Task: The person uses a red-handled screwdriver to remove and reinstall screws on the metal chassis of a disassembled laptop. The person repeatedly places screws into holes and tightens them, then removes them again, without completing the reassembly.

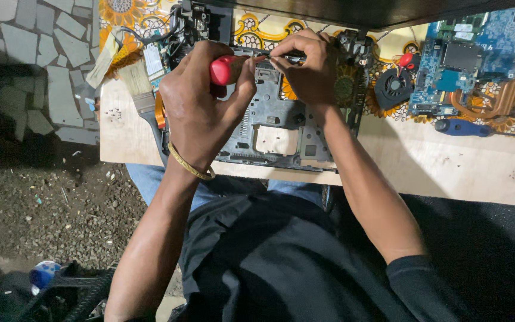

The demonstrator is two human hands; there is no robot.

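My left hand (201, 98) grips the red handle of a screwdriver (225, 68), held sideways over a grey laptop base shell (275, 128) on the wooden board (448, 161). A yellow bangle sits on that wrist. My right hand (308, 68) is pinched on the screwdriver's dark shaft near its tip, at the far edge of the shell. The tip itself is hidden under my fingers.
A paintbrush (135, 86) lies left of the shell. To the right lie a black cooling fan (393, 88), a blue circuit board (478, 56) with copper heat pipe, and a blue-handled tool (463, 127). Gravel ground and paving stones lie to the left.
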